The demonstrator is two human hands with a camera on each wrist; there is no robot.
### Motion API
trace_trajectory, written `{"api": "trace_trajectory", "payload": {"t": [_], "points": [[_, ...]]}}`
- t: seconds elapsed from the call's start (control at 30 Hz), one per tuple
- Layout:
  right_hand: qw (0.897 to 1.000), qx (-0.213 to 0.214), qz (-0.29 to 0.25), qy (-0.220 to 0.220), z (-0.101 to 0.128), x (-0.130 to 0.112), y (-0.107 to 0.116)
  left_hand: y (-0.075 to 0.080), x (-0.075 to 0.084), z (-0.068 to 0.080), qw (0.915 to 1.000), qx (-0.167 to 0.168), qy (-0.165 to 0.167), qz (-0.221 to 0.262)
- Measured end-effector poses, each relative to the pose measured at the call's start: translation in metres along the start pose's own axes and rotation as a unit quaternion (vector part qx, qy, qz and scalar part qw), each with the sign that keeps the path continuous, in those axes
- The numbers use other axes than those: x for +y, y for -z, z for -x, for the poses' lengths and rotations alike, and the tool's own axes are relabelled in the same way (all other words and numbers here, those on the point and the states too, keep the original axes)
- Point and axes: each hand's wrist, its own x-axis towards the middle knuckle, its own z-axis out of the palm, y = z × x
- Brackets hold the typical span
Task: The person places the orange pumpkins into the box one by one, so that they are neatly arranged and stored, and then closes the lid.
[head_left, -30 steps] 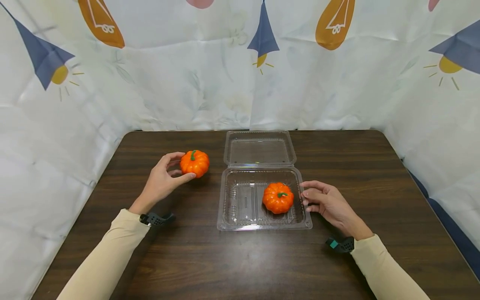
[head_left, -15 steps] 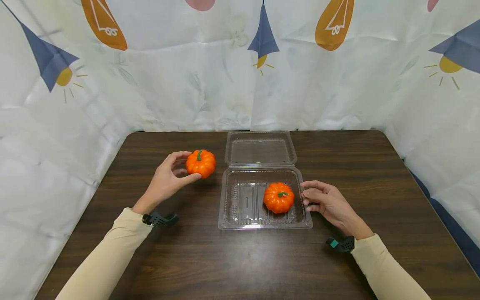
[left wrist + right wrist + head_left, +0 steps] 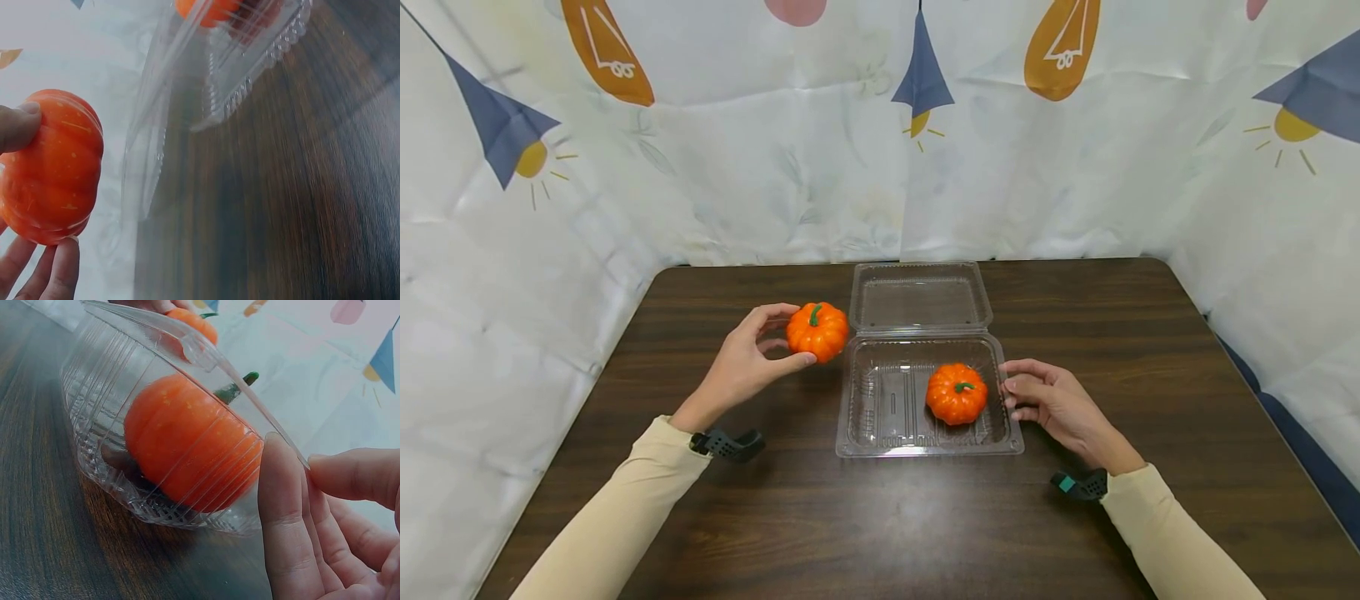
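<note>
My left hand [image 3: 786,337] grips a small orange pumpkin [image 3: 817,331] with a green stem, held just left of an open clear plastic clamshell container [image 3: 880,433]. In the left wrist view the thumb [image 3: 15,125] and fingers [image 3: 59,269] clasp that pumpkin [image 3: 53,169]. A second pumpkin [image 3: 956,393] sits in the right half of the container's tray. My right hand [image 3: 1011,392] holds the tray's right rim. The right wrist view shows its fingers [image 3: 287,512] against the wall [image 3: 106,381], thumb above the rim, beside the pumpkin [image 3: 187,450] inside.
The container's lid [image 3: 920,296] lies open flat behind the tray. Everything stands on a dark wood table [image 3: 880,533] enclosed on three sides by a white patterned cloth [image 3: 737,167]. The tray's left half holds nothing.
My left hand has carried its pumpkin to the right, from mid-left of the table up to the container's left edge. The right hand and the pumpkin in the tray have stayed put.
</note>
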Motion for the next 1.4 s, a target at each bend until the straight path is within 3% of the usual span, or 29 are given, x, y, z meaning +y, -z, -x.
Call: {"api": "trace_trajectory", "payload": {"t": [0.67, 1.4], "points": [[1.0, -0.001, 0.002, 0.005, 0.0, 0.0, -0.001, -0.024, 0.022, 0.006, 0.9984, -0.043, -0.036, 0.005], [1.0, 0.004, 0.002, 0.0, -0.001, 0.0, 0.001, -0.047, 0.024, 0.006, 0.9937, -0.09, -0.064, 0.021]]}}
